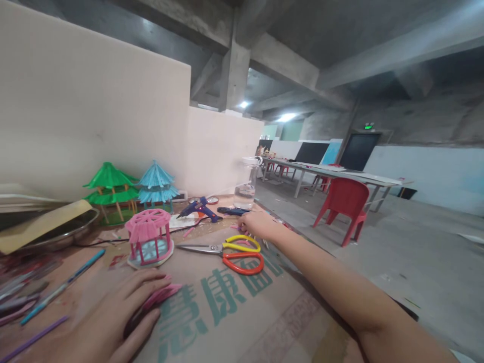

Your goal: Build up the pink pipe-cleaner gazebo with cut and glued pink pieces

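My left hand (130, 305) is closed loosely around some flat pink pieces (162, 295), low over the table covering. My right hand (255, 224) reaches across to the table's far right side, its fingers bent down and pressed together among small pink scraps; what they grip is hidden. Just beyond those fingers lies a dark-handled tool (229, 210). Between my hands rest scissors (221, 250) with one yellow and one orange handle loop, blades pointing left. A pink model pavilion (149, 234) on a pale blue base stands past my left hand.
Green (111, 189) and blue (157, 181) model pavilions stand by the partition. A blue glue gun (200, 207) and a clear water bottle (245, 189) are at the back. Left are a metal bowl (71, 233) and a blue pen (64, 285). A red chair (346, 204) stands beyond.
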`<action>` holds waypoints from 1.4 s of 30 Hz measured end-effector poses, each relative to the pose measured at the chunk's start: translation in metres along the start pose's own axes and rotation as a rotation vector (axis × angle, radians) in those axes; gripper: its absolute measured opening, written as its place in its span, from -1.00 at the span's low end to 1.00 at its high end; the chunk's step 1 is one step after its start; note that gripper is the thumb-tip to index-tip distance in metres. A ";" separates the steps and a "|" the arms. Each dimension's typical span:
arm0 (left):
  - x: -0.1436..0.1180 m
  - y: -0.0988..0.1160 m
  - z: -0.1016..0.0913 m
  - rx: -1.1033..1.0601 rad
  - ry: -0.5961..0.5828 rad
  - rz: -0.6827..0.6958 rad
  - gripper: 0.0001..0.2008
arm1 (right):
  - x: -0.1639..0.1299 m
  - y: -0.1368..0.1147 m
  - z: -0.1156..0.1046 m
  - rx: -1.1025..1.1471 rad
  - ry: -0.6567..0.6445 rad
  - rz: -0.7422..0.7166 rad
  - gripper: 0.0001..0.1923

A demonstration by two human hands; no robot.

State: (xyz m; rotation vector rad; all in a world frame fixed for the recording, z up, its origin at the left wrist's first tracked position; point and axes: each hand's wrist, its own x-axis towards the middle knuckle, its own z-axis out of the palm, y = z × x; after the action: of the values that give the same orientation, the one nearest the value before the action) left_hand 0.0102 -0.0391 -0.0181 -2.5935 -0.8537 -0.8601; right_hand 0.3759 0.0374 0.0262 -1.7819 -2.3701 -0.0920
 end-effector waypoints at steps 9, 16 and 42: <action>0.006 0.005 -0.003 -0.023 0.024 0.006 -0.68 | 0.002 0.004 -0.009 0.277 0.100 0.065 -0.88; 0.011 0.011 -0.013 -0.061 0.064 0.046 -0.71 | -0.003 -0.036 -0.028 0.732 0.089 -0.049 -0.85; 0.020 0.023 -0.022 -0.560 -0.116 -0.395 -0.75 | -0.035 -0.195 0.030 1.607 -0.111 -0.089 -0.70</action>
State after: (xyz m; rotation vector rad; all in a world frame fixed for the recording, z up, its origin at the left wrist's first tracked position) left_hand 0.0272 -0.0572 0.0101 -3.0195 -1.3546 -1.2083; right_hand 0.1959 -0.0462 0.0016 -0.7941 -1.4858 1.4272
